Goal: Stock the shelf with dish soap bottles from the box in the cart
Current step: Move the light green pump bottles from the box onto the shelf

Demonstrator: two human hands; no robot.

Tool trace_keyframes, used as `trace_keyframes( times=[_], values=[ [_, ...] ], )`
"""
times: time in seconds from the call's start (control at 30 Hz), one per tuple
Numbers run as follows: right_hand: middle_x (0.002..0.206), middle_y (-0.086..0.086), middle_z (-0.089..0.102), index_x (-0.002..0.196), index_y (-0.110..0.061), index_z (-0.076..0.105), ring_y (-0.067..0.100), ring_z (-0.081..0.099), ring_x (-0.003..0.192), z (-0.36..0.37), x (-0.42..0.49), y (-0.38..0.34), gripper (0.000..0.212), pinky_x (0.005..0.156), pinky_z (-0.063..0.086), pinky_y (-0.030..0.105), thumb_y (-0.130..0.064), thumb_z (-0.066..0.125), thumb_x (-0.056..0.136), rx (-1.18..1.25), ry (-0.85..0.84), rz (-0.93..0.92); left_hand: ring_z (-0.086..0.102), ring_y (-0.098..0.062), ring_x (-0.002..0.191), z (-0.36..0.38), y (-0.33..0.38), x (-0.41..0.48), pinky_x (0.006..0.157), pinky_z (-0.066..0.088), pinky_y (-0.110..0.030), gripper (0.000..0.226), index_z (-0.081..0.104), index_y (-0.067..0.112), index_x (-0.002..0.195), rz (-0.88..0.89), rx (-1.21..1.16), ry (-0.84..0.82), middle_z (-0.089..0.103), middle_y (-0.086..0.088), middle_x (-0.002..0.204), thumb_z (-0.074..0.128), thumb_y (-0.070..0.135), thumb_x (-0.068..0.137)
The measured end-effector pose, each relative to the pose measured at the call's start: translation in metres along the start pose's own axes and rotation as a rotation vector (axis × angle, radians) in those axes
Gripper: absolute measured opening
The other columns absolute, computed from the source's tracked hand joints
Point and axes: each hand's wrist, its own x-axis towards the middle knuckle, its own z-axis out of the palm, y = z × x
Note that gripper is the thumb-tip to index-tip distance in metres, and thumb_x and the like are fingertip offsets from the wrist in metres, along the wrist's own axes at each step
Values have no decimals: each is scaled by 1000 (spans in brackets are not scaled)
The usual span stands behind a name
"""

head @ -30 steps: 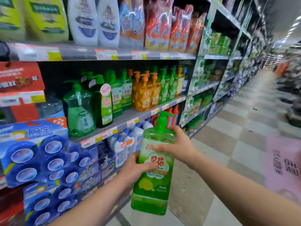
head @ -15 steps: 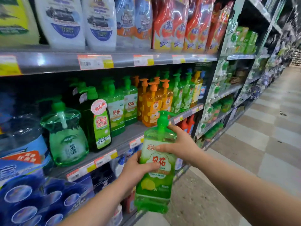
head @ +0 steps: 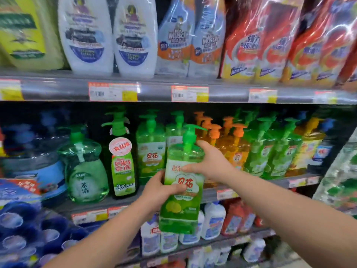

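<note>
Since a moment ago we have turned to face the shelf (head: 125,205) squarely and lifted the soap bottle (head: 183,192) up toward it. It now hangs upright in front of the row of matching green bottles (head: 151,151), though its base is below the shelf edge. We judge we are close to setting it down.

Both hands clamp it. The left hand (head: 160,190) wraps the label from the side, and the right hand (head: 210,163) grips the shoulder beside the pump.

A dark green bottle (head: 121,165) stands left of the row and orange bottles (head: 228,144) right. They are packed close, and the held bottle hides whatever gap is behind it. The upper shelf (head: 154,91) leaves little room above the pumps. The box and cart are out of view.
</note>
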Motion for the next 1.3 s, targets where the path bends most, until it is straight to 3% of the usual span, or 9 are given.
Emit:
trace_keyframes(
  times=[0.07,0.3,0.4,0.5,0.63,0.73,0.87,1.07,1.3],
  values=[
    [150,5,40,147,-13,31,20,40,136,-1,13,3,101,110,35,31,-38,85,66,-17,-27,-39,69,-19,86,4,-1,8,78,57,-37,47,58,20,103,-8,-12,54,72,-2,96,83,9,65],
    [156,5,29,151,-12,21,20,29,142,-2,43,6,107,113,27,30,-34,84,68,-42,-5,-107,68,-15,89,5,9,44,77,56,-29,47,59,14,111,57,129,104,71,-2,102,80,9,69],
    [153,5,34,150,-12,24,20,34,139,0,56,6,104,112,31,31,-31,85,67,-7,22,-113,64,-19,105,0,24,56,91,53,-36,58,56,17,117,129,333,119,65,-5,115,82,21,66],
    [148,5,40,147,-12,30,21,40,135,4,70,7,100,111,36,33,-33,85,66,-12,47,-119,39,-22,130,-13,47,62,110,33,-33,88,31,16,144,291,605,252,38,-6,139,77,35,71],
    [143,6,43,146,-12,32,20,43,132,14,84,12,97,107,37,31,-33,85,67,-34,39,-108,21,-26,138,-32,72,69,112,22,-35,79,30,23,144,520,924,394,27,-7,147,69,38,77],
    [144,8,41,147,-11,30,21,41,133,22,92,16,97,108,34,29,-31,84,68,-51,20,-81,2,-28,144,-40,79,82,117,11,-44,88,23,25,147,516,1175,405,16,-5,154,67,50,75],
    [145,10,40,146,-10,30,22,40,134,24,100,23,93,107,33,27,-24,83,71,-34,29,-42,-20,-32,143,-46,83,98,116,-7,-48,105,7,26,151,432,1297,388,-8,-7,159,65,62,71],
    [145,9,37,138,-10,40,24,40,133,18,111,14,83,108,36,31,-32,81,70,-259,15,-76,-13,-32,145,-48,88,105,117,15,-46,109,-2,26,151,373,1273,329,-7,-4,159,70,54,73],
    [140,12,44,142,-8,32,27,49,126,16,113,18,90,101,45,36,-30,82,70,-367,-91,-61,-12,-29,145,-51,84,105,117,14,-43,112,-2,21,151,395,1189,326,-3,-2,158,75,43,72]
  ],
)
